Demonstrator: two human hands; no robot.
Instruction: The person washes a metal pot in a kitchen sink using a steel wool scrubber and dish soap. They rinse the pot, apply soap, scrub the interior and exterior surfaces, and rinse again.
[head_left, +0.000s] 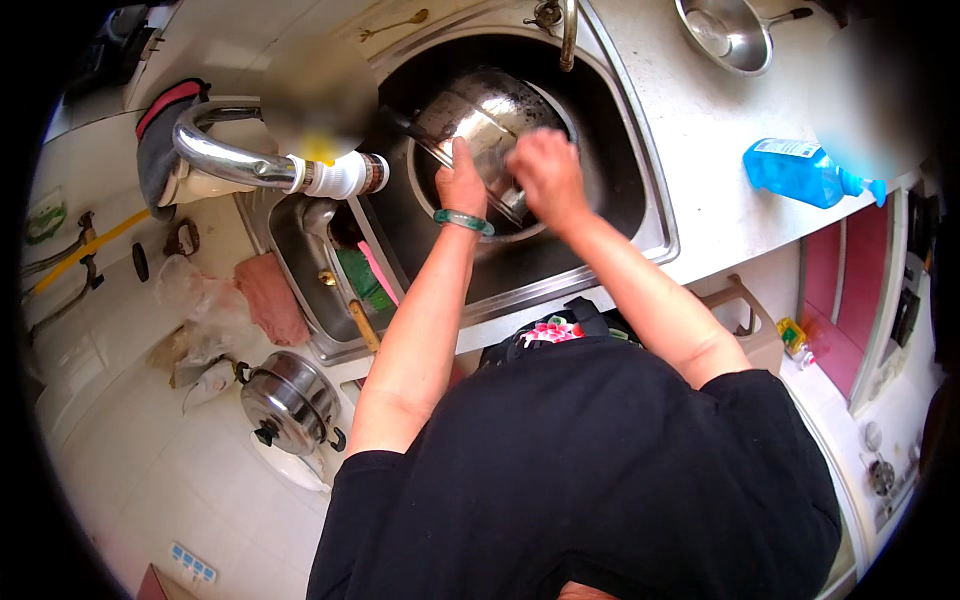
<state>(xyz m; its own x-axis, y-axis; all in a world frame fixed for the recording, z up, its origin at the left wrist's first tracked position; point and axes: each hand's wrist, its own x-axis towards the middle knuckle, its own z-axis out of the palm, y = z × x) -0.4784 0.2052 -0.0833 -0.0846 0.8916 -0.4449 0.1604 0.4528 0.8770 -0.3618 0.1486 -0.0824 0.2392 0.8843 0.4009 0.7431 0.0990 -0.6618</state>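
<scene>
A shiny metal pot (491, 101) with dark stains lies tipped on its side over a round, light-rimmed basin (415, 180) in the large sink (480, 296). At the pot's near edge is my left hand (460, 186), thumb pointing up, a green bangle on its wrist; it grips the pot. My right hand (547, 176) is at the pot's right side, blurred, with curled fingers. Whether something is in those fingers cannot be seen. A dark handle (397, 120) sticks out at the pot's left.
A curved metal faucet (240, 161) with a white nozzle reaches over the small sink (300, 262), which holds a ladle and a green scrubber. Left are a pink cloth (271, 298) and a lidded pot (289, 401). Right are a blue pump bottle (795, 172) and a metal pan (724, 34).
</scene>
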